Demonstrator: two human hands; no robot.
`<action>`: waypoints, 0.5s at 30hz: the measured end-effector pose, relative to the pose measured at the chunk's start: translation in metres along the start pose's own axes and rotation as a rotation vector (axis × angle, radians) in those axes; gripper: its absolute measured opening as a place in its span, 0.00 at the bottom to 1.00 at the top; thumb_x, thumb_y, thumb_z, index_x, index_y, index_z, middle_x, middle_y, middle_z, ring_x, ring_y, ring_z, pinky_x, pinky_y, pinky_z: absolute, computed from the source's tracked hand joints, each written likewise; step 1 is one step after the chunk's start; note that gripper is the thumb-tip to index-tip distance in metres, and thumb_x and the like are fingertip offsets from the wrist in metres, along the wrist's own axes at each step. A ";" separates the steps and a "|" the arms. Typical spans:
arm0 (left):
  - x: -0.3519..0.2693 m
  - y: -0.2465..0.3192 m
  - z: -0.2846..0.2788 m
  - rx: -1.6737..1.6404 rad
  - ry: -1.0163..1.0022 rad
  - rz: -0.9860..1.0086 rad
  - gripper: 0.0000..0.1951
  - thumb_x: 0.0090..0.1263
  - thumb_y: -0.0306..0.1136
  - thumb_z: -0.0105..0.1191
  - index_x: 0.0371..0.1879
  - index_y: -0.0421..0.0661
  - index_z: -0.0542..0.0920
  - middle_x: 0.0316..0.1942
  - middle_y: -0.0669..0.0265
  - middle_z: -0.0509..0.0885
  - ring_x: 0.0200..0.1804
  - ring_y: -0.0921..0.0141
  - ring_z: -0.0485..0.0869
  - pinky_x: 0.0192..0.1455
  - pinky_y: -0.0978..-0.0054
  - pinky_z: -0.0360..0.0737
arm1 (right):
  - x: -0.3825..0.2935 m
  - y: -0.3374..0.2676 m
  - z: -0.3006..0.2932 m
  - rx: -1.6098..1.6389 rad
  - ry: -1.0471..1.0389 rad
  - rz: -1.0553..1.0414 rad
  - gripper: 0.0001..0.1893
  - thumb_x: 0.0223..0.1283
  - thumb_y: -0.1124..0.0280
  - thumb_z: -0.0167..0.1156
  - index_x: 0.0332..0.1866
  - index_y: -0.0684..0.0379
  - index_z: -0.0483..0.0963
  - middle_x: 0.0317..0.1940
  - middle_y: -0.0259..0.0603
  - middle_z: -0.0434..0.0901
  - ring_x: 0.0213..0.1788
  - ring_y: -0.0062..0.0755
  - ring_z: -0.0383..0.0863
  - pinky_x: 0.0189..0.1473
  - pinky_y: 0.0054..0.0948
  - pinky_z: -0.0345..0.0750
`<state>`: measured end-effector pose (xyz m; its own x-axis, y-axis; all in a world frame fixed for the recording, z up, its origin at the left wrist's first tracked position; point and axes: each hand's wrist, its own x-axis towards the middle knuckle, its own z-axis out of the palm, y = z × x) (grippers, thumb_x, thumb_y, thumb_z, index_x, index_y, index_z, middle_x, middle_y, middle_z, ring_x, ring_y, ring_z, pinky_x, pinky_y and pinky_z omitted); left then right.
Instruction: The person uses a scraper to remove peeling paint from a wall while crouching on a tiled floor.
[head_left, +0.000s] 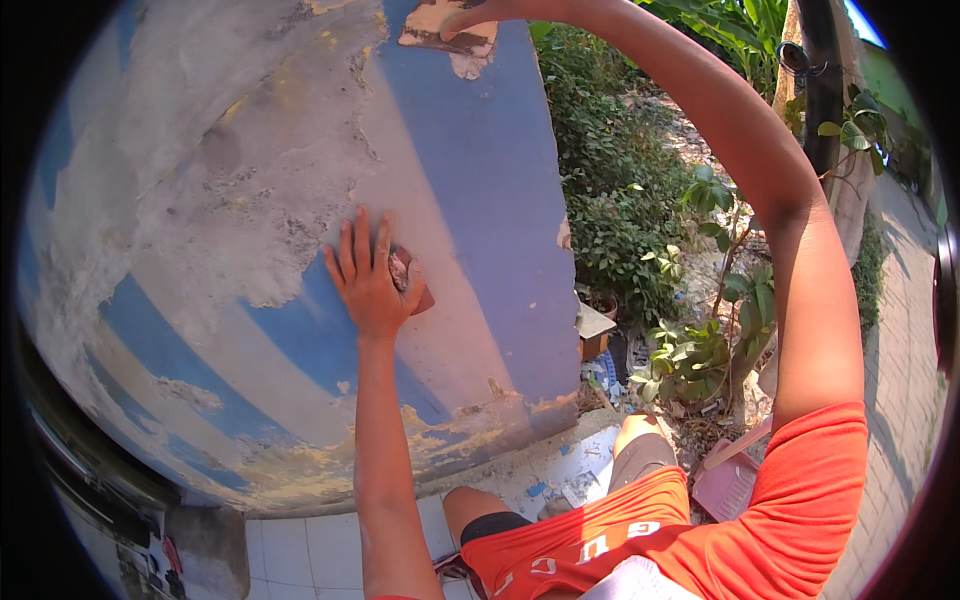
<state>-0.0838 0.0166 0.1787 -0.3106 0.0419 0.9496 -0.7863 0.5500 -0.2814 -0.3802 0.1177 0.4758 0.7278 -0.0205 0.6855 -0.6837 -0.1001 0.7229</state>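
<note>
A wall (480, 187) with blue and pale stripes fills the left and middle of the view. Large patches of its paint have come off, baring rough grey plaster (247, 150). My left hand (371, 281) lies against it with fingers spread, and a reddish-brown flat piece (424, 300) carrying a lump of pinkish paste (400, 271) is held beneath the thumb. At the top edge my right hand (487, 10), partly cut off, grips a flat putty scraper (421, 28) pressed to the wall. Pinkish filler (472, 66) shows just below the scraper's edge.
White floor tiles (330, 551) run along the wall's foot, with paint flakes (537, 489) and debris on them. A pink dustpan (726, 480) lies beside my right side. Leafy shrubs (615, 187) and a dark post (823, 90) stand right of the wall's edge; beyond is a paved path (900, 375).
</note>
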 end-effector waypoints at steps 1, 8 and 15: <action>-0.001 0.003 0.001 -0.015 0.000 -0.005 0.31 0.66 0.50 0.48 0.70 0.53 0.71 0.75 0.61 0.64 0.75 0.56 0.61 0.76 0.46 0.50 | 0.000 0.000 -0.001 0.002 -0.015 -0.010 0.25 0.44 0.41 0.68 0.42 0.48 0.81 0.28 0.35 0.82 0.39 0.41 0.78 0.55 0.54 0.60; -0.003 0.007 0.001 -0.038 -0.002 -0.006 0.32 0.66 0.49 0.49 0.70 0.53 0.71 0.75 0.61 0.64 0.75 0.57 0.61 0.76 0.46 0.49 | -0.006 0.003 0.000 0.008 -0.026 -0.005 0.25 0.45 0.41 0.68 0.45 0.47 0.81 0.29 0.35 0.82 0.40 0.42 0.78 0.55 0.55 0.59; -0.001 0.003 0.000 -0.015 0.006 0.007 0.32 0.65 0.49 0.49 0.70 0.52 0.71 0.75 0.60 0.64 0.75 0.56 0.61 0.76 0.46 0.49 | -0.009 0.003 0.008 0.037 0.058 -0.010 0.26 0.47 0.41 0.67 0.47 0.47 0.81 0.31 0.35 0.82 0.41 0.43 0.78 0.55 0.57 0.59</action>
<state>-0.0863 0.0181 0.1767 -0.3122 0.0507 0.9486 -0.7760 0.5624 -0.2855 -0.3886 0.1100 0.4708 0.7293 0.0385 0.6831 -0.6733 -0.1369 0.7266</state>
